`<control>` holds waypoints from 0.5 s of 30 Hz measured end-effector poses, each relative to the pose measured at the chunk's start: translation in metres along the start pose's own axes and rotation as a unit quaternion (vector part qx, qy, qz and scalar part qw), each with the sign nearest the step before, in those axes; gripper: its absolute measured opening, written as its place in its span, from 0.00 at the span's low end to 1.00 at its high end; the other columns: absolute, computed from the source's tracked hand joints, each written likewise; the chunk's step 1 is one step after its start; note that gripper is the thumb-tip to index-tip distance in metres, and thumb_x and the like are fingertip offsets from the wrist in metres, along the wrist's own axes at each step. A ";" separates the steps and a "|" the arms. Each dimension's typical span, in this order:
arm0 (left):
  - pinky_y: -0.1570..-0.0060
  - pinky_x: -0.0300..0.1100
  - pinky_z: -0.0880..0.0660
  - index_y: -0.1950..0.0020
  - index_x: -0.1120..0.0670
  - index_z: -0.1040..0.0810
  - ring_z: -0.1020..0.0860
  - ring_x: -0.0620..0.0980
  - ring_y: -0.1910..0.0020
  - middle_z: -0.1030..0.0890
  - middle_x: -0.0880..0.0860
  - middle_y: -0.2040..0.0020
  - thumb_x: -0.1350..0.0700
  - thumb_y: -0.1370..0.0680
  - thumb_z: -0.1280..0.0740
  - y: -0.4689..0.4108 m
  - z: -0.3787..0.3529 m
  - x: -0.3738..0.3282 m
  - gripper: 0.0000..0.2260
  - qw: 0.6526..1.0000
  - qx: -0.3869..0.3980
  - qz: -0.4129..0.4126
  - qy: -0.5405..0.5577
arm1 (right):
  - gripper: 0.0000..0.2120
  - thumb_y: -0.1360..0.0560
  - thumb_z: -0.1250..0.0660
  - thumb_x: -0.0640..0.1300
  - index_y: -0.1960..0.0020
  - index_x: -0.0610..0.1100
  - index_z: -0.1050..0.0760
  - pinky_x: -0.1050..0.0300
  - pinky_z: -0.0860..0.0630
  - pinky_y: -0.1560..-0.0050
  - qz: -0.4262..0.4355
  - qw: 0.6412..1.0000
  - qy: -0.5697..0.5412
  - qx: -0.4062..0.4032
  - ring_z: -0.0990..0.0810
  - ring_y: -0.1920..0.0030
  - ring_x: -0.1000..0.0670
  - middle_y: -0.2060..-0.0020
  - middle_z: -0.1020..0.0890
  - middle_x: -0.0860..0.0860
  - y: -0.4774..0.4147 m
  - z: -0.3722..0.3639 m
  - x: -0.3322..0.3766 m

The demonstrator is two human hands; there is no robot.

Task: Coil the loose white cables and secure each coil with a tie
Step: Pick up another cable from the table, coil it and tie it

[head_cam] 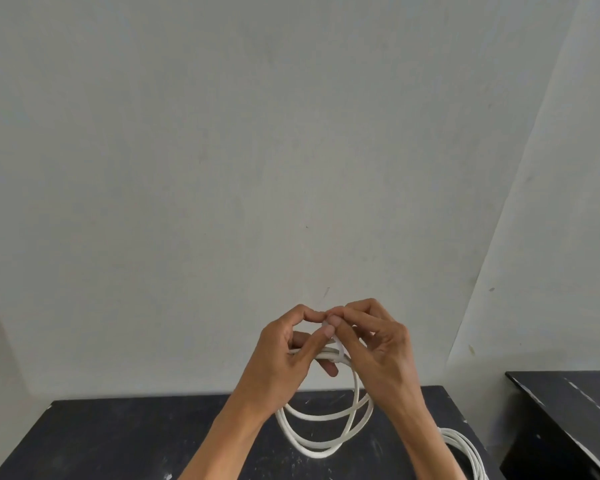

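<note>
A coil of white cable [321, 441] hangs in the air above the black table [118, 441], its loops dangling down. My left hand [284, 358] grips the gathered top of the coil. A thin white tie [340, 349] wraps around that top. My right hand [378, 337] pinches the tie's end between thumb and forefinger, right against my left fingertips. A second white cable [465, 452] lies on the table at the lower right, partly hidden by my right forearm.
A plain pale wall [257, 150] fills most of the view behind the hands. Another black surface [568, 410] stands at the far right, separated from the table by a gap.
</note>
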State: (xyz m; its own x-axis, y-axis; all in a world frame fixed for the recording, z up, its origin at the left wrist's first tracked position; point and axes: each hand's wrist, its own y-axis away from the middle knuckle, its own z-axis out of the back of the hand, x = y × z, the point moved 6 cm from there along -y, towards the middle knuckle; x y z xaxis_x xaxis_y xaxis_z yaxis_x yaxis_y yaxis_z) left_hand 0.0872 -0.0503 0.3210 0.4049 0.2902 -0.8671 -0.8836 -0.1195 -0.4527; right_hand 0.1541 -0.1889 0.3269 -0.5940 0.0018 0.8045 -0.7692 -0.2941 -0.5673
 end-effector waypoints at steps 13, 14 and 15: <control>0.60 0.33 0.21 0.50 0.43 0.24 0.14 0.47 0.61 0.12 0.45 0.60 0.44 0.20 0.33 -0.001 -0.007 0.004 0.04 0.999 0.021 0.019 -0.035 | 0.07 0.23 0.26 0.36 0.56 0.46 0.11 0.63 0.20 0.47 0.012 0.997 -0.069 -0.022 0.18 0.47 0.55 0.50 0.21 0.53 0.001 0.004 0.009; 0.59 0.37 0.19 0.51 0.42 0.24 0.14 0.48 0.61 0.13 0.43 0.59 0.43 0.21 0.33 -0.001 -0.007 0.005 0.04 0.999 0.016 0.018 -0.045 | 0.08 0.23 0.26 0.34 0.56 0.45 0.12 0.65 0.20 0.46 0.024 0.997 -0.068 -0.040 0.18 0.47 0.56 0.49 0.22 0.53 0.001 0.005 0.012; 0.58 0.39 0.19 0.52 0.42 0.23 0.14 0.48 0.62 0.13 0.42 0.59 0.42 0.21 0.32 -0.001 -0.007 0.005 0.05 0.998 0.011 0.016 -0.058 | 0.08 0.24 0.26 0.33 0.55 0.45 0.12 0.66 0.21 0.46 0.038 0.995 -0.075 -0.055 0.18 0.46 0.56 0.49 0.22 0.54 0.000 0.007 0.015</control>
State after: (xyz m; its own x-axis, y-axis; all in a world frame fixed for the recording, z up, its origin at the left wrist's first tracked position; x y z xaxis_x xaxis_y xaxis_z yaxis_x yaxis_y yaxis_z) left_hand 0.0920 -0.0553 0.3163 0.3470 0.3947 -0.8507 -0.9013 -0.1103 -0.4189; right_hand 0.1462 -0.1958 0.3404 -0.6154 -0.1614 0.7715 -0.7497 -0.1823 -0.6362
